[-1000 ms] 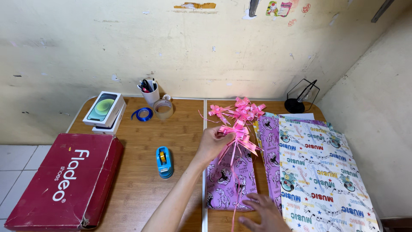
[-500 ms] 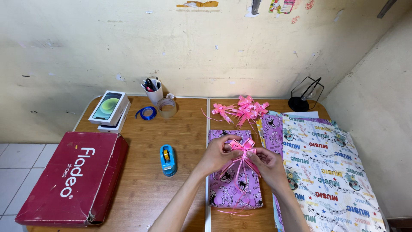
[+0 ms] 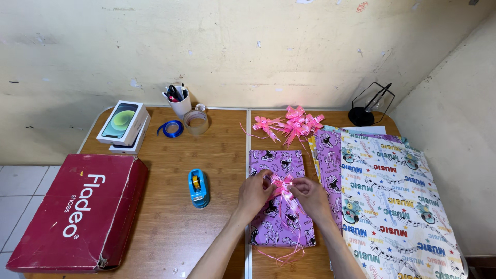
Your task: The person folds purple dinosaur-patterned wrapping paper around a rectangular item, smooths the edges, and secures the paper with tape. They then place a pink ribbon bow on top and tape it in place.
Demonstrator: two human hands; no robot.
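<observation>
A flat parcel wrapped in purple dinosaur paper [image 3: 279, 160] lies on the wooden table [image 3: 222, 155] in front of me. A pink ribbon bow [image 3: 281, 183] rests on its middle, with thin pink tails trailing off the near edge. My left hand [image 3: 256, 192] pinches the bow from the left. My right hand [image 3: 310, 195] pinches it from the right. Both hands rest on the parcel.
Several spare pink bows [image 3: 292, 124] lie behind the parcel. Sheets of wrapping paper [image 3: 392, 196] cover the table's right side. A blue tape dispenser [image 3: 198, 188], a red shoe box [image 3: 77, 212], a white phone box [image 3: 123, 125], a pen cup [image 3: 179, 102], tape rolls and a black stand [image 3: 369, 106] are about.
The bow came down from above the table onto the parcel. My right hand rose from the near edge to join the left on the bow. Both hands now press it lower.
</observation>
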